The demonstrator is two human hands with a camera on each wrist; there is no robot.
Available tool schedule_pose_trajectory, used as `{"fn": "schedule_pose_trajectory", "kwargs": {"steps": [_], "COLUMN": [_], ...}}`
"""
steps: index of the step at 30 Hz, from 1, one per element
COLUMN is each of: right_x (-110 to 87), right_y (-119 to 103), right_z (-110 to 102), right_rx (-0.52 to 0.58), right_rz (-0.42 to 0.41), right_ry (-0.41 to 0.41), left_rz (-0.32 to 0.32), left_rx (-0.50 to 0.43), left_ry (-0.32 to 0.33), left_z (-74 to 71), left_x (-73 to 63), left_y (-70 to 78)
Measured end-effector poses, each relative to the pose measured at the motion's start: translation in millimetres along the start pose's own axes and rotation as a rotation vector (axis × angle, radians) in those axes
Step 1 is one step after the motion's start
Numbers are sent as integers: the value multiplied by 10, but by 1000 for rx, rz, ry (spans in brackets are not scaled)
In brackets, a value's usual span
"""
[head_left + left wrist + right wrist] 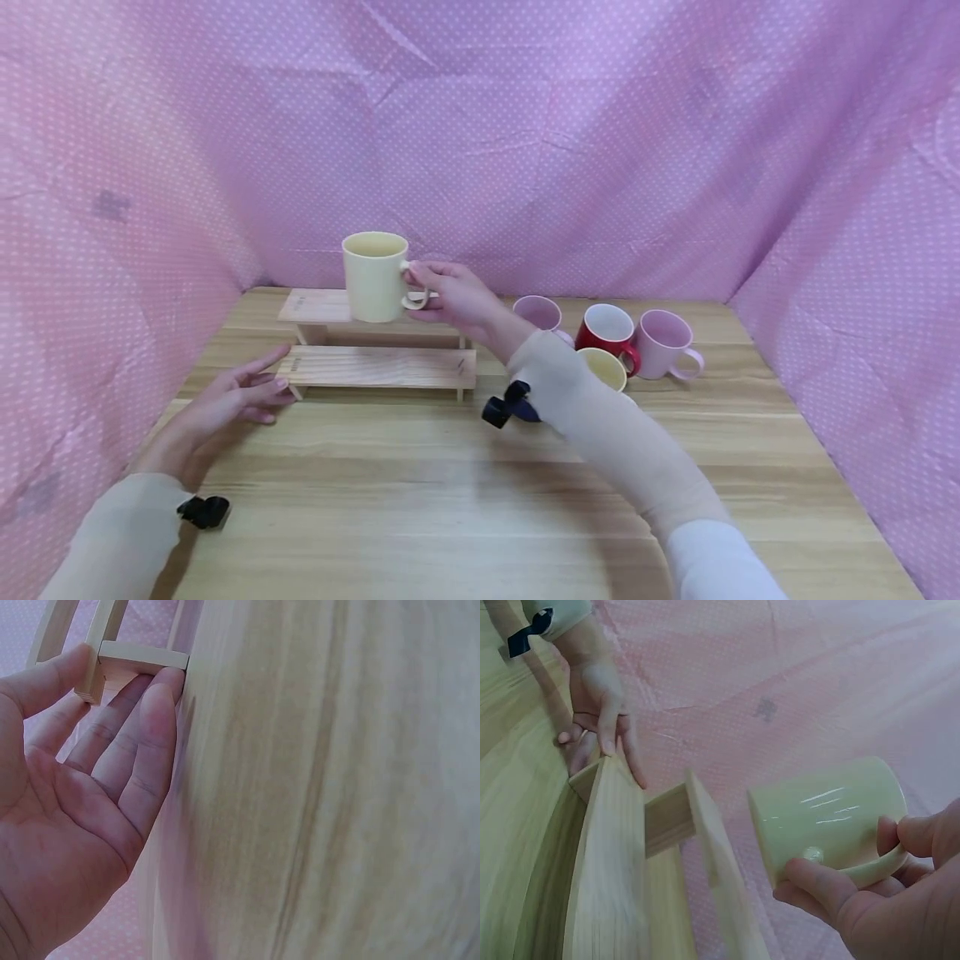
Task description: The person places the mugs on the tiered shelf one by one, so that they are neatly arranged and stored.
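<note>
A pale yellow mug is held upright by its handle in my right hand, and it overlaps the upper step of a two-step wooden rack in the head view. The right wrist view shows the thumb and fingers pinching the mug's handle, with the mug beside the upper step. My left hand grips the left end of the lower step. In the left wrist view, its thumb lies against the board's end and the fingers curve around by the short leg.
Right of the rack stand a pink mug, a red mug with a white inside, another pink mug and a second yellow mug. My right sleeve partly covers this group. Pink dotted cloth encloses the wooden table.
</note>
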State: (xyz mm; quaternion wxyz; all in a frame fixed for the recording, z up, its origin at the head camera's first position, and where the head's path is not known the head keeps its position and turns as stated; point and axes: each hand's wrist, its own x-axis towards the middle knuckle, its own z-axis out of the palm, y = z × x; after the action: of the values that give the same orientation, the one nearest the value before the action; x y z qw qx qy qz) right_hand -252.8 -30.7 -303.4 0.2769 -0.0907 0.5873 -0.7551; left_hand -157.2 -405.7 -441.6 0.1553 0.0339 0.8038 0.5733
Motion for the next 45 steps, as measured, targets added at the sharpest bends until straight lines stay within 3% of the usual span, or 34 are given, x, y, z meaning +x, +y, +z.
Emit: {"fn": "schedule_pose_trajectory", "kwargs": {"steps": [11, 17, 22, 29, 45], "right_x": [464, 601, 664, 674, 657], "right_y": [281, 424, 508, 596, 618], "right_z": [467, 634, 749, 831, 789], "right_rx": [-34, -64, -121, -350, -318], "right_rz": [-59, -88, -152, -232, -201], "right_ry": [29, 47, 59, 68, 51], "left_rz": [4, -4, 3, -44, -67], "left_rx": [-25, -39, -46, -39, 15], "left_ry": [-10, -9, -20, -20, -13], "left_z": [-14, 20, 34, 0, -26], "left_x": [5, -2, -3, -12, 6], "left_y": [-6, -26, -28, 18, 24]}}
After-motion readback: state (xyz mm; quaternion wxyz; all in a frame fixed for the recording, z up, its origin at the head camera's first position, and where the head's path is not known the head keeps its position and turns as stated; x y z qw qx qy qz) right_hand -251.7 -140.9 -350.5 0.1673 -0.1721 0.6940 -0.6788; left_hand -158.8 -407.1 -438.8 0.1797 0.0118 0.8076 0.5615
